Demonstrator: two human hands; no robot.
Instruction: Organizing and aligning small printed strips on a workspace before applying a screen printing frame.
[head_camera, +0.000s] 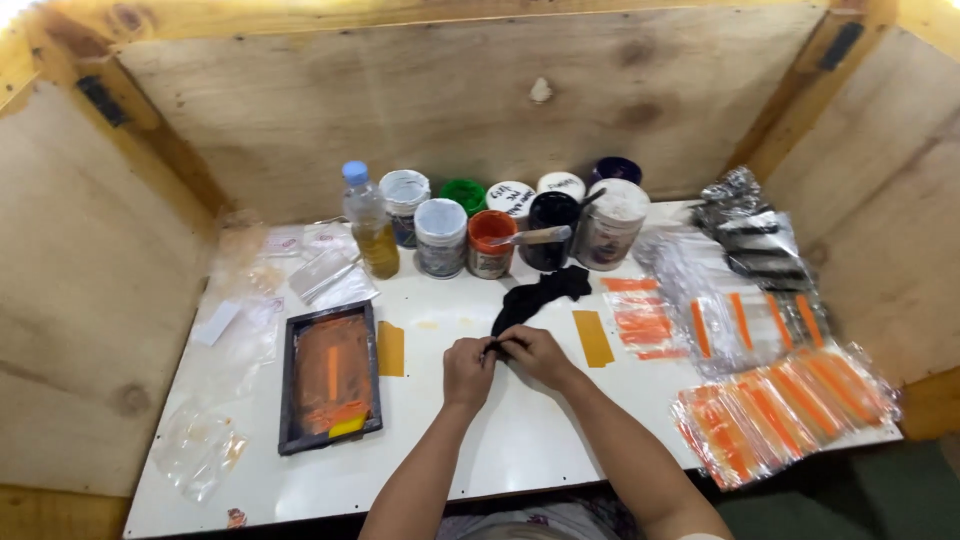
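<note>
My left hand (468, 368) and my right hand (535, 354) meet at the middle of the white table (520, 450). Both pinch the near end of a black cloth (540, 295), which trails away from the hands toward the jars. A small printing screen frame (330, 375) with orange ink and a yellow scraper lies left of my left hand. Two amber tape strips (391, 348) (593, 338) are stuck on the table either side of my hands.
Several ink jars (490, 243), a plastic bottle of amber liquid (368, 222) and a spatula (535, 237) stand at the back. Clear bags of orange strips (780, 410) cover the right side. Empty plastic bags (195, 450) lie on the left. Plywood walls enclose the table.
</note>
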